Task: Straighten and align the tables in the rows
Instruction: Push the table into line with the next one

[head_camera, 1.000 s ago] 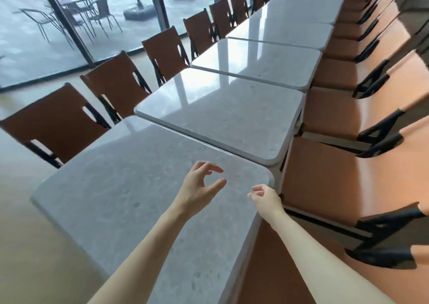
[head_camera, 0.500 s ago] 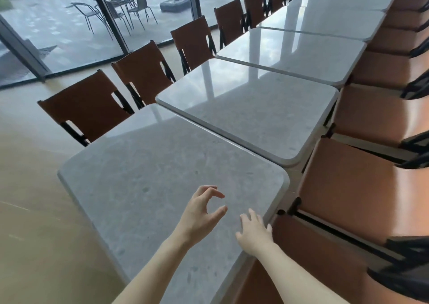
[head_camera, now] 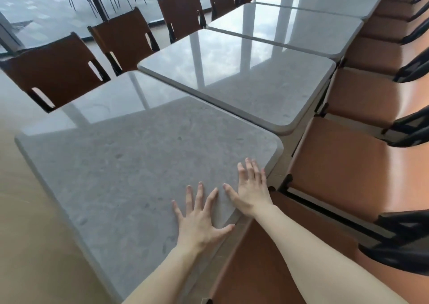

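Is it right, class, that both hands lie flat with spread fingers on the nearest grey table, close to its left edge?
Not quite. The head view shows the left hand and right hand flat with spread fingers on the nearest grey table, but close to its right edge, beside the orange seats.

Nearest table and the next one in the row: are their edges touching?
Cannot tell. In the head view the nearest table meets the next table along one seam; no gap shows, but contact isn't plain.

Two bare forearms, no sleeves. Left hand [head_camera: 200, 224], right hand [head_camera: 251, 191]: no gloves, rings, watch. Nails short, unpainted.
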`<move>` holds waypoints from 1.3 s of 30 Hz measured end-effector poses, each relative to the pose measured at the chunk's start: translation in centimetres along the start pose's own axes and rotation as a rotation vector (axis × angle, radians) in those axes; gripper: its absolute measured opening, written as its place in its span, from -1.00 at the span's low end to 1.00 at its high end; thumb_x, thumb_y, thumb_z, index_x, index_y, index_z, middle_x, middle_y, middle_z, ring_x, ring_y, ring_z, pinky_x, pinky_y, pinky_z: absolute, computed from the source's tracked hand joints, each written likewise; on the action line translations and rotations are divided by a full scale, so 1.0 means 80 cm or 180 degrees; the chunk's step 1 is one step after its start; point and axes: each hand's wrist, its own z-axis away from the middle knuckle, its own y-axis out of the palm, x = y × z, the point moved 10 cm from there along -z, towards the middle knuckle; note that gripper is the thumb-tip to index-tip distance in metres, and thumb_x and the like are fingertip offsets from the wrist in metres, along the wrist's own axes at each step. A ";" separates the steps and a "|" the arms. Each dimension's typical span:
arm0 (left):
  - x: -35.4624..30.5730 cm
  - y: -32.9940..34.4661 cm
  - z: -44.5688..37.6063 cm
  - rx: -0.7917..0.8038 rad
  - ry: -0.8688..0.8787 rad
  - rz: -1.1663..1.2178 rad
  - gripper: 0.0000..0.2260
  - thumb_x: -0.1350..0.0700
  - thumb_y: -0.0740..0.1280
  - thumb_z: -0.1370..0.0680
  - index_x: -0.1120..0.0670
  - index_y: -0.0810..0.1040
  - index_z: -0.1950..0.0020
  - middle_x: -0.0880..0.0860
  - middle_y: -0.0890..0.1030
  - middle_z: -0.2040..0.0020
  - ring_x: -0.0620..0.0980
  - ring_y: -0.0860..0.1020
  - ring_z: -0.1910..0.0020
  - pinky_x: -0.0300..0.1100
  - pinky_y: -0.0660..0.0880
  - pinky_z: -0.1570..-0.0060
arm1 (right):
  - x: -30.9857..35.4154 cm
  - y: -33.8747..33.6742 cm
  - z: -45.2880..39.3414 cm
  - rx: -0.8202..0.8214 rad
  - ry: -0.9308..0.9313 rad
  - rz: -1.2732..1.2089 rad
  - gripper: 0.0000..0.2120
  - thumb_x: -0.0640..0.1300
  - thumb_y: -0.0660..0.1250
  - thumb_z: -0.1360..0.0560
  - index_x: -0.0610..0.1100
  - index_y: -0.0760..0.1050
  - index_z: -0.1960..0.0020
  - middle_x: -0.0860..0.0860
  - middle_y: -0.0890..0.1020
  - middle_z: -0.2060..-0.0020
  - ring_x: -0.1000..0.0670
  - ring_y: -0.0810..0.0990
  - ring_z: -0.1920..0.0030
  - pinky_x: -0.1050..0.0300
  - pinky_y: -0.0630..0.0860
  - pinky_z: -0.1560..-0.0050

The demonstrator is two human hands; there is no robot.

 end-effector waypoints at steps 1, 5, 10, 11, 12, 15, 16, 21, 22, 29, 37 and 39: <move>0.000 0.003 0.000 -0.0119 0.0008 -0.0116 -0.06 -0.56 0.15 -0.35 -0.27 -0.18 -0.61 -0.05 -0.32 -0.63 0.10 -0.41 -0.58 0.42 -0.30 -0.45 | -0.002 0.004 -0.002 -0.0046 -0.0009 -0.0078 -0.20 0.34 0.03 -0.60 -0.10 -0.10 -0.64 -0.09 -0.19 -0.63 -0.06 -0.33 -0.61 -0.11 -0.37 -0.55; -0.002 0.003 -0.005 -0.0441 0.0036 -0.0079 -0.04 -0.61 0.12 -0.33 -0.27 -0.15 -0.61 -0.05 -0.25 -0.65 0.09 -0.35 -0.60 0.40 -0.28 -0.46 | -0.011 0.008 -0.011 -0.0145 -0.0036 -0.0044 -0.19 0.36 0.06 -0.58 -0.08 -0.08 -0.64 -0.08 -0.16 -0.64 -0.06 -0.30 -0.61 -0.13 -0.36 -0.56; 0.004 0.007 -0.013 -0.0584 0.0066 -0.0038 -0.01 -0.63 0.13 -0.29 -0.28 -0.12 -0.60 -0.08 -0.21 -0.66 0.07 -0.30 -0.62 0.40 -0.28 -0.47 | -0.008 0.014 -0.016 -0.0283 -0.0071 0.0214 -0.18 0.38 0.01 -0.57 -0.06 -0.11 -0.64 -0.11 -0.13 -0.64 -0.11 -0.26 -0.62 -0.16 -0.33 -0.57; 0.004 0.007 -0.013 -0.0594 0.0079 -0.0032 -0.01 -0.63 0.12 -0.29 -0.28 -0.13 -0.60 -0.09 -0.21 -0.65 0.07 -0.30 -0.62 0.40 -0.28 -0.47 | -0.008 0.013 -0.017 -0.0295 -0.0079 0.0242 -0.18 0.38 0.00 -0.57 -0.06 -0.12 -0.65 -0.11 -0.13 -0.64 -0.12 -0.25 -0.62 -0.16 -0.33 -0.56; 0.004 0.005 -0.013 -0.0609 0.0086 -0.0016 -0.01 -0.64 0.12 -0.29 -0.28 -0.13 -0.60 -0.09 -0.21 -0.65 0.06 -0.30 -0.61 0.39 -0.29 -0.47 | -0.007 0.014 -0.017 -0.0295 -0.0090 0.0275 -0.18 0.38 -0.01 -0.58 -0.07 -0.13 -0.65 -0.12 -0.14 -0.64 -0.13 -0.25 -0.62 -0.16 -0.33 -0.55; 0.004 0.001 -0.013 -0.0636 0.0065 0.0096 -0.01 -0.63 0.14 -0.28 -0.28 -0.10 -0.60 -0.10 -0.19 -0.66 0.04 -0.30 -0.62 0.38 -0.31 -0.47 | -0.003 0.016 -0.021 -0.0240 -0.0166 0.0333 -0.18 0.37 -0.02 -0.59 -0.08 -0.14 -0.65 -0.14 -0.15 -0.63 -0.15 -0.26 -0.62 -0.17 -0.34 -0.55; 0.003 0.000 -0.014 -0.0647 0.0062 0.0127 0.00 -0.64 0.13 -0.27 -0.28 -0.09 -0.60 -0.11 -0.18 -0.66 0.03 -0.30 -0.62 0.38 -0.31 -0.48 | -0.002 0.015 -0.024 -0.0242 -0.0191 0.0373 -0.18 0.36 -0.03 -0.59 -0.10 -0.15 -0.64 -0.15 -0.15 -0.63 -0.16 -0.25 -0.62 -0.19 -0.33 -0.56; 0.005 0.008 -0.011 -0.0580 0.0002 0.0078 0.03 -0.66 0.01 -0.19 -0.30 -0.12 -0.59 -0.13 -0.20 -0.65 -0.01 -0.31 -0.61 0.35 -0.31 -0.49 | 0.008 0.018 -0.031 -0.0076 -0.0638 0.0898 -0.13 0.36 -0.06 -0.59 -0.24 -0.16 -0.63 -0.27 -0.13 -0.61 -0.29 -0.21 -0.61 -0.32 -0.24 -0.55; 0.006 0.009 -0.011 -0.0568 -0.0031 0.0072 0.03 -0.66 0.01 -0.18 -0.31 -0.13 -0.58 -0.14 -0.21 -0.65 -0.02 -0.32 -0.61 0.34 -0.31 -0.49 | 0.011 0.018 -0.032 -0.0077 -0.0766 0.0971 -0.11 0.38 -0.06 -0.58 -0.25 -0.15 -0.62 -0.26 -0.11 -0.61 -0.30 -0.19 -0.60 -0.34 -0.23 -0.54; 0.013 0.009 -0.015 -0.0483 -0.0168 0.0068 0.09 -0.73 0.02 -0.06 -0.41 -0.13 -0.54 -0.23 -0.22 -0.63 -0.13 -0.32 -0.59 0.25 -0.32 -0.52 | 0.041 0.024 -0.030 0.0100 -0.2362 0.1288 -0.11 0.44 -0.01 -0.50 -0.08 -0.05 -0.64 -0.08 -0.09 -0.64 -0.33 -0.07 -0.60 -0.42 -0.11 -0.51; 0.015 0.007 -0.016 -0.0509 -0.0245 -0.0077 0.03 -0.77 -0.17 0.02 -0.53 -0.18 -0.44 -0.30 -0.30 -0.57 -0.22 -0.37 -0.55 0.14 -0.31 -0.55 | 0.044 0.013 -0.026 -0.0177 -0.2776 0.0720 -0.25 0.36 -0.03 -0.45 0.06 0.24 -0.56 0.04 0.29 -0.56 -0.22 0.12 -0.59 -0.39 0.03 -0.52; 0.013 0.008 -0.015 -0.0482 -0.0234 -0.0130 0.00 -0.77 -0.16 -0.01 -0.55 -0.20 -0.44 -0.31 -0.31 -0.57 -0.23 -0.39 -0.54 0.12 -0.32 -0.55 | 0.043 0.012 -0.026 -0.0182 -0.2786 0.0662 -0.34 0.32 0.09 -0.51 0.06 0.25 -0.53 0.04 0.31 -0.54 -0.21 0.12 -0.59 -0.39 0.03 -0.52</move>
